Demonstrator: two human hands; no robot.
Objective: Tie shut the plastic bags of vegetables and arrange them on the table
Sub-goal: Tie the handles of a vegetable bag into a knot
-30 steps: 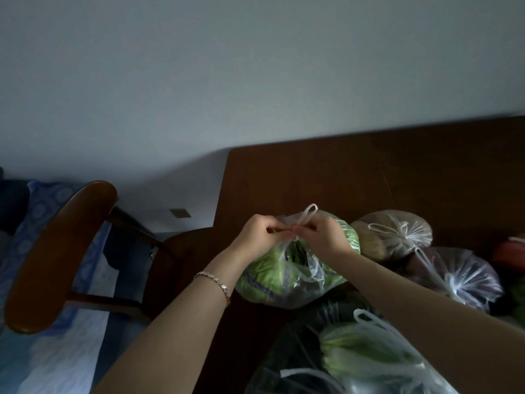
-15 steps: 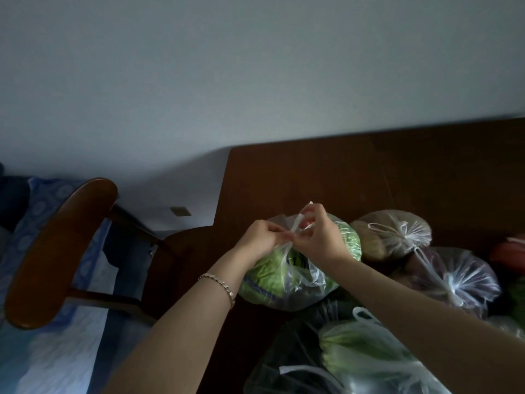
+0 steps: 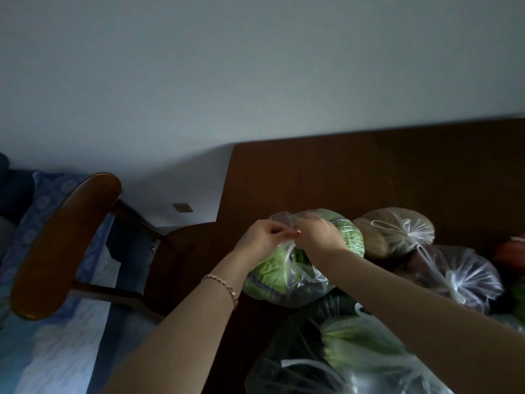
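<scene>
1. Nearest the camera, an open leafy-greens bag [image 3: 366, 351] lies on the table [image 3: 326, 172], its loose handles untied, beside a dark bag [image 3: 287, 362] to its left.
2. Both forearms reach forward from the lower edge and converge over the table's left part. The left wrist carries a bracelet [image 3: 224, 285].
3. The left hand [image 3: 262, 237] is palm-inward with fingers curled; it pinches the gathered plastic at the top of the green-vegetable bag [image 3: 281, 277].
4. The right hand [image 3: 319, 237] faces it, knuckles up, fingers curled and pinching the same plastic. The fingertips of the two hands meet above the bag. Whether a knot is formed cannot be determined — the fingers cover it.
5. The green-vegetable bag rests on the table near its left edge, directly under the hands. Its long axis runs from near-left to far-right, and its neck points up into the hands.
6. Just right of it sit two tied bags: a brown-contents bag [image 3: 395, 234] and, nearer, a purple-contents bag [image 3: 460, 277] — both knotted at the top.
7. Left of the table stands a wooden chair [image 3: 62, 245].
</scene>
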